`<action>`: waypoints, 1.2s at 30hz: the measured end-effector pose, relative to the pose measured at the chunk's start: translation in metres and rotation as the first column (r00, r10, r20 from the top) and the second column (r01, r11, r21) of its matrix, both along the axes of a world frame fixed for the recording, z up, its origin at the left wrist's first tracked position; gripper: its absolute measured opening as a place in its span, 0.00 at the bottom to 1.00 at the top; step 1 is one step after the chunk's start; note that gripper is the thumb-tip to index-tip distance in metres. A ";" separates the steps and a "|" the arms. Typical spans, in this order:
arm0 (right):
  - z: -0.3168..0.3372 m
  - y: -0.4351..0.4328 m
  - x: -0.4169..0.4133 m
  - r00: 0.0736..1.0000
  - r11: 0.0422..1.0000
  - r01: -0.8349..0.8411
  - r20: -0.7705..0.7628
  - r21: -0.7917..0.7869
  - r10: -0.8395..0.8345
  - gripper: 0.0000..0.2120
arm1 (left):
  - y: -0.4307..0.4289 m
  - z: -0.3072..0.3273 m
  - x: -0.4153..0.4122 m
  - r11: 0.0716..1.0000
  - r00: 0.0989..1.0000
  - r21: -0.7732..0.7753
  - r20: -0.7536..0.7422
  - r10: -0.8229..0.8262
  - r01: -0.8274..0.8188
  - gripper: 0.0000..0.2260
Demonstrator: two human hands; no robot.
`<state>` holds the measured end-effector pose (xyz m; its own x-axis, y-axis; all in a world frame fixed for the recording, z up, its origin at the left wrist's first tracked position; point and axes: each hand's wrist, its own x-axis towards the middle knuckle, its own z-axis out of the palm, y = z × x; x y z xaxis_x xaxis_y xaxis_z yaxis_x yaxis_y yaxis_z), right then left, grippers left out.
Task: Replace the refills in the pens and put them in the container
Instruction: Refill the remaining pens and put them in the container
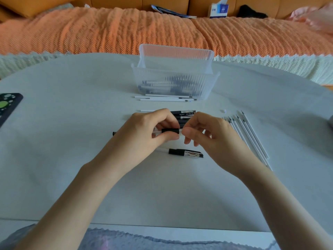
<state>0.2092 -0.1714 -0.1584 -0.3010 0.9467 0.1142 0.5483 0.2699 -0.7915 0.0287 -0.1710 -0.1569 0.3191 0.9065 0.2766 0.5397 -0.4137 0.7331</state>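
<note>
Head view, work in hand: the left hand (142, 131) grips a pen (170, 131) by its black sleeve and the right hand (207, 136) pinches its right end, just above the table (72, 159). Progress, judged partway: the container (175, 71) holds several finished pens (162, 86), with likely spent refills (162, 99) just before it. Loose pens (185, 112) behind the hands, one near pen (185, 153) and a row of refills (252, 138) at right remain. Also present: a small cap (224, 110), a dark patterned object (7, 107) at left and an orange blanket (108, 29) beyond; only the loose pens and spent refills lie between hands and container.
</note>
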 end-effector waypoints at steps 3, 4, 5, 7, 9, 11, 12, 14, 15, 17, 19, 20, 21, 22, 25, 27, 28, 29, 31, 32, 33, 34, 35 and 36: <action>0.001 0.000 0.000 0.999 1.000 0.001 -0.042 -0.016 -0.002 0.07 | 0.000 0.001 0.000 0.999 1.000 0.035 -0.008 0.012 -0.012 0.07; 0.001 0.000 0.000 0.999 1.000 0.001 -0.051 -0.018 -0.002 0.06 | 0.000 0.001 0.000 0.999 1.000 0.048 -0.014 0.011 -0.010 0.07; 0.002 0.000 0.001 0.998 1.000 0.004 -0.058 -0.013 -0.004 0.06 | 0.000 0.001 0.000 0.999 1.000 0.053 -0.015 0.008 -0.008 0.07; 0.002 0.001 0.001 0.997 1.000 0.023 -0.070 0.015 -0.021 0.05 | 0.000 0.002 -0.001 0.999 1.000 0.035 -0.005 -0.003 0.004 0.09; 0.002 0.002 0.002 0.996 0.998 0.049 -0.077 0.047 -0.046 0.05 | 0.001 0.001 -0.003 1.000 1.000 -0.013 -0.019 0.020 -0.020 0.14; 0.002 0.002 0.004 0.995 0.995 0.073 -0.073 0.067 -0.068 0.06 | 0.003 -0.001 -0.007 0.998 0.998 -0.057 -0.055 0.038 -0.041 0.10; 0.003 0.002 0.004 0.995 0.994 0.080 -0.072 0.070 -0.075 0.06 | 0.004 -0.002 -0.009 0.998 0.997 -0.056 -0.063 0.037 -0.041 0.06; 0.003 0.003 0.005 0.994 0.994 0.088 -0.064 0.070 -0.083 0.06 | 0.005 -0.002 -0.011 0.998 0.996 -0.013 -0.072 0.052 -0.053 0.08; 0.003 0.002 0.005 0.995 0.994 0.089 -0.057 0.065 -0.085 0.06 | 0.005 -0.002 -0.011 0.998 0.995 0.002 -0.077 0.065 -0.065 0.09; 0.002 0.002 0.005 0.996 0.995 0.085 -0.043 0.050 -0.083 0.06 | 0.005 -0.002 -0.011 0.995 0.993 0.026 -0.075 0.093 -0.092 0.08; 0.001 0.003 0.005 0.996 0.996 0.084 -0.039 0.031 -0.083 0.07 | 0.004 -0.003 -0.011 0.993 0.991 0.045 -0.072 0.115 -0.112 0.07; 0.001 0.003 0.005 0.995 0.996 0.085 -0.046 0.020 -0.084 0.07 | 0.004 -0.002 -0.010 0.991 0.989 0.061 -0.080 0.123 -0.118 0.07; 0.002 0.003 0.006 0.994 0.996 0.088 -0.059 0.012 -0.088 0.07 | 0.004 -0.002 -0.010 0.989 0.988 0.076 -0.087 0.130 -0.124 0.06; 0.002 0.004 0.007 0.993 0.995 0.095 -0.072 0.011 -0.094 0.06 | 0.004 -0.002 -0.010 0.989 0.988 0.078 -0.085 0.132 -0.125 0.06; 0.001 0.006 0.011 0.991 0.990 0.126 -0.047 0.055 -0.124 0.04 | 0.006 -0.002 -0.014 0.991 0.987 0.045 -0.086 0.133 -0.129 0.05; -0.003 0.008 0.015 0.989 0.984 0.135 0.040 0.115 -0.141 0.02 | 0.007 -0.004 -0.017 0.989 0.983 0.038 -0.113 0.148 -0.145 0.05; -0.006 0.009 0.017 0.981 0.977 0.125 0.124 0.171 -0.147 0.04 | 0.008 -0.005 -0.018 0.988 0.980 0.035 -0.122 0.156 -0.153 0.05; -0.009 0.011 0.018 0.967 0.970 0.099 0.210 0.221 -0.147 0.05 | 0.008 -0.005 -0.018 0.987 0.978 0.035 -0.127 0.163 -0.160 0.05; -0.016 0.012 0.017 0.936 0.962 0.051 0.324 0.268 -0.140 0.07 | 0.008 -0.005 -0.018 0.986 0.977 0.035 -0.137 0.163 -0.160 0.05; -0.017 0.012 0.015 0.924 0.960 0.034 0.357 0.277 -0.136 0.07 | 0.007 -0.004 -0.017 0.987 0.976 0.036 -0.146 0.163 -0.159 0.05; -0.018 0.011 0.014 0.914 0.958 0.021 0.382 0.284 -0.133 0.07 | 0.007 -0.004 -0.017 0.986 0.974 0.040 -0.154 0.163 -0.159 0.05; -0.018 0.010 0.013 0.906 0.956 0.012 0.401 0.293 -0.134 0.07 | 0.007 -0.004 -0.017 0.986 0.973 0.043 -0.159 0.167 -0.162 0.05; -0.018 0.010 0.012 0.902 0.954 0.005 0.410 0.299 -0.134 0.07 | 0.006 -0.005 -0.018 0.985 0.972 0.045 -0.160 0.170 -0.165 0.05; -0.017 0.010 0.011 0.903 0.954 0.003 0.409 0.300 -0.132 0.06 | 0.007 -0.005 -0.018 0.985 0.972 0.045 -0.159 0.174 -0.168 0.05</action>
<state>0.2204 -0.1616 -0.1757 -0.3179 0.9120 0.2592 0.8362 0.3986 -0.3767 0.0103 -0.1644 -0.1620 0.2029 0.9432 0.2631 0.7146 -0.3263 0.6187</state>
